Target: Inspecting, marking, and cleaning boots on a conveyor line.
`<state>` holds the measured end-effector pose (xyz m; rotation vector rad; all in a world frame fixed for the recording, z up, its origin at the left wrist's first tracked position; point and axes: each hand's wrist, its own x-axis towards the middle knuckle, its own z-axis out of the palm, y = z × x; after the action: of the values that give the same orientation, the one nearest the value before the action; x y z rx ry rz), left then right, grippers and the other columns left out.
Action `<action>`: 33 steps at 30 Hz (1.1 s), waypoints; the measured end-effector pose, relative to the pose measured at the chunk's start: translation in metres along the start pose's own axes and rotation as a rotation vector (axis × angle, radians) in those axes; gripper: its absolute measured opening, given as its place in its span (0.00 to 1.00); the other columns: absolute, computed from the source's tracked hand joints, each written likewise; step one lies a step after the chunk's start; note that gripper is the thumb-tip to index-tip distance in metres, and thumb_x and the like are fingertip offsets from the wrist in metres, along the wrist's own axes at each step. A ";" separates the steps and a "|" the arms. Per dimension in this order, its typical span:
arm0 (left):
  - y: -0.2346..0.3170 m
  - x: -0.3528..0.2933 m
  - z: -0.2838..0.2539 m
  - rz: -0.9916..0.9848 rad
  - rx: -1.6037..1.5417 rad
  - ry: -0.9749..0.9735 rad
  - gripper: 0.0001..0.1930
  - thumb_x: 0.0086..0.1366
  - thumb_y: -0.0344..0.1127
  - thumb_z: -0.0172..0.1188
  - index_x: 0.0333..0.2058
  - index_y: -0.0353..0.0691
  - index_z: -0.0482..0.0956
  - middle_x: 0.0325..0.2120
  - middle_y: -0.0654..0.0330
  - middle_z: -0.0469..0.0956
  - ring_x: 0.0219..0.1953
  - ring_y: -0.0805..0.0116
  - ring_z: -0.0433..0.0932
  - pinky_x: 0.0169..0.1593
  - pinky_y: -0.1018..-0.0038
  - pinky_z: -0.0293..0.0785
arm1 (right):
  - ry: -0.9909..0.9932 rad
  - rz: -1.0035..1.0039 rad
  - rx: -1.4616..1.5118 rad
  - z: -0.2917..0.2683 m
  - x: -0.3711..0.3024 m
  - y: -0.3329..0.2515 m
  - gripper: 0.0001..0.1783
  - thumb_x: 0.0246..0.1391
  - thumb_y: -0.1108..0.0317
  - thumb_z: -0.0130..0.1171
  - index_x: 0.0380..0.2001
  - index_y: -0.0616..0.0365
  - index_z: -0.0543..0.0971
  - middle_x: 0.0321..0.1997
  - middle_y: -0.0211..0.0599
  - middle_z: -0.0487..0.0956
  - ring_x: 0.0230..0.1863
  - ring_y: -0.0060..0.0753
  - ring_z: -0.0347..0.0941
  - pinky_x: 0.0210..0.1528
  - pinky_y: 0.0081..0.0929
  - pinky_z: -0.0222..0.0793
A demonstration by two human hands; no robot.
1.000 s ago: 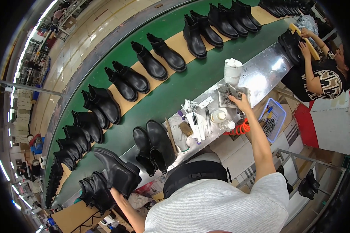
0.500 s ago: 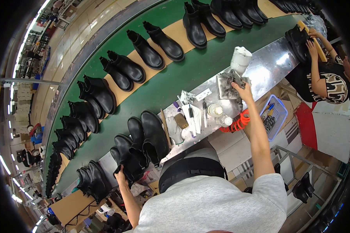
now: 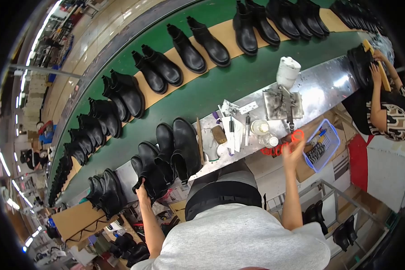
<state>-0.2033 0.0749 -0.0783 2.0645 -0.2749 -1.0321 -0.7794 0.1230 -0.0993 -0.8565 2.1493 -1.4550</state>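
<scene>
At the bench's left part, my left hand point(image 3: 141, 193) grips the shaft of a black ankle boot point(image 3: 154, 182), its fingers partly hidden by the leather. Other black boots point(image 3: 185, 141) stand close against it on the metal bench edge. My right hand point(image 3: 293, 152) is off the bench edge beside a red coiled hose point(image 3: 274, 150), fingers apart and holding nothing visible. Beyond it, a dark tool with a handle point(image 3: 289, 108) lies on a stained grey cloth pad point(image 3: 274, 105). Behind the pad stands a white roll point(image 3: 288, 72).
Glass jars point(image 3: 259, 127), pens, a brown block point(image 3: 218, 134) and white cloth lie mid-bench. A blue basket point(image 3: 323, 146) sits beyond my right hand. Pairs of boots line the green conveyor point(image 3: 238, 76). At the far right a co-worker point(image 3: 382, 112) handles a boot.
My right hand has let go of the dark tool on the pad and drawn back toward me. My left hand stays on the boot. The whole view has shifted slightly.
</scene>
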 end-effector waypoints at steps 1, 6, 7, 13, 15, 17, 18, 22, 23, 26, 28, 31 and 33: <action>0.001 -0.003 0.004 0.017 -0.001 0.013 0.22 0.51 0.37 0.64 0.43 0.31 0.73 0.36 0.55 0.75 0.37 0.61 0.75 0.40 0.70 0.72 | -0.172 0.132 -0.056 0.006 -0.023 -0.003 0.32 0.39 0.72 0.62 0.49 0.67 0.61 0.44 0.44 0.66 0.37 0.35 0.68 0.44 0.28 0.64; 0.012 -0.012 0.021 0.014 0.015 -0.005 0.24 0.50 0.39 0.66 0.43 0.31 0.73 0.36 0.55 0.76 0.36 0.61 0.76 0.38 0.70 0.73 | -0.113 -0.060 -0.206 0.058 -0.028 0.039 0.41 0.35 0.64 0.70 0.50 0.69 0.60 0.47 0.52 0.65 0.45 0.47 0.65 0.47 0.37 0.62; 0.012 -0.013 0.022 0.013 0.004 0.012 0.24 0.50 0.39 0.66 0.43 0.31 0.73 0.36 0.55 0.76 0.36 0.61 0.76 0.38 0.70 0.73 | -0.130 -0.069 -0.199 0.067 -0.021 0.040 0.41 0.35 0.64 0.70 0.50 0.69 0.60 0.47 0.52 0.65 0.45 0.47 0.65 0.47 0.37 0.62; 0.041 -0.056 0.043 0.015 0.135 0.165 0.20 0.49 0.36 0.65 0.38 0.28 0.74 0.33 0.52 0.77 0.31 0.64 0.77 0.36 0.72 0.74 | -0.063 0.286 0.007 0.100 0.008 0.035 0.34 0.44 0.63 0.65 0.46 0.74 0.60 0.41 0.49 0.71 0.30 0.30 0.74 0.24 0.23 0.73; 0.025 -0.027 0.040 0.121 0.122 0.208 0.19 0.47 0.35 0.65 0.36 0.27 0.76 0.29 0.53 0.77 0.28 0.65 0.76 0.34 0.71 0.72 | -0.063 0.180 0.176 0.103 0.020 0.035 0.31 0.45 0.68 0.64 0.46 0.69 0.59 0.41 0.47 0.72 0.31 0.31 0.73 0.29 0.25 0.76; 0.036 -0.023 0.034 0.212 0.155 -0.010 0.17 0.46 0.34 0.64 0.33 0.27 0.77 0.27 0.54 0.78 0.28 0.65 0.77 0.34 0.72 0.72 | -0.100 0.194 0.187 0.101 0.023 0.029 0.32 0.44 0.72 0.64 0.48 0.67 0.58 0.43 0.47 0.72 0.34 0.30 0.73 0.30 0.24 0.77; 0.063 -0.046 0.047 0.123 0.210 -0.071 0.17 0.45 0.34 0.65 0.33 0.27 0.78 0.28 0.53 0.78 0.29 0.64 0.77 0.35 0.72 0.73 | -0.151 0.194 0.124 0.092 0.028 0.039 0.32 0.44 0.74 0.63 0.49 0.66 0.57 0.42 0.48 0.72 0.34 0.31 0.73 0.34 0.24 0.76; 0.021 -0.013 0.023 0.460 0.821 0.091 0.18 0.45 0.37 0.65 0.34 0.33 0.78 0.32 0.42 0.77 0.38 0.50 0.77 0.42 0.64 0.73 | -0.074 0.177 -0.042 0.067 0.012 0.054 0.37 0.40 0.77 0.62 0.53 0.72 0.57 0.50 0.51 0.65 0.44 0.38 0.68 0.43 0.30 0.70; 0.017 -0.012 0.021 0.472 0.787 0.085 0.16 0.46 0.34 0.63 0.34 0.33 0.77 0.31 0.41 0.76 0.38 0.49 0.76 0.42 0.62 0.72 | -0.059 0.243 0.044 0.063 0.007 0.042 0.33 0.41 0.74 0.63 0.50 0.74 0.60 0.49 0.51 0.65 0.46 0.37 0.66 0.45 0.30 0.68; 0.030 -0.012 0.007 0.503 0.669 0.003 0.12 0.46 0.26 0.57 0.33 0.32 0.78 0.29 0.40 0.76 0.36 0.51 0.77 0.39 0.65 0.72 | 0.126 -0.051 -0.292 0.075 -0.016 -0.027 0.36 0.47 0.68 0.61 0.56 0.70 0.58 0.50 0.50 0.64 0.45 0.41 0.64 0.46 0.31 0.66; 0.053 -0.009 -0.022 0.401 0.653 -0.080 0.14 0.48 0.25 0.56 0.37 0.33 0.77 0.30 0.42 0.76 0.36 0.53 0.78 0.38 0.68 0.72 | 0.029 -0.171 -0.160 0.104 -0.040 -0.117 0.30 0.52 0.72 0.55 0.56 0.66 0.58 0.55 0.47 0.61 0.48 0.39 0.63 0.48 0.33 0.64; 0.119 -0.010 -0.058 0.428 0.608 -0.071 0.15 0.51 0.26 0.58 0.40 0.37 0.76 0.32 0.44 0.76 0.36 0.55 0.78 0.39 0.69 0.71 | -0.002 -0.555 0.018 0.159 -0.082 -0.199 0.27 0.53 0.74 0.52 0.56 0.65 0.58 0.57 0.45 0.60 0.50 0.38 0.63 0.49 0.31 0.63; 0.139 0.029 -0.096 0.672 0.407 -0.078 0.16 0.52 0.27 0.58 0.42 0.39 0.75 0.32 0.45 0.76 0.38 0.51 0.77 0.41 0.68 0.71 | -0.105 -0.632 0.132 0.205 -0.135 -0.237 0.24 0.53 0.78 0.48 0.54 0.66 0.59 0.57 0.45 0.60 0.51 0.40 0.62 0.48 0.31 0.62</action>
<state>-0.0926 0.0224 0.0412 2.0364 -1.2082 -0.6675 -0.4899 0.0127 0.0424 -1.6160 1.7537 -1.7565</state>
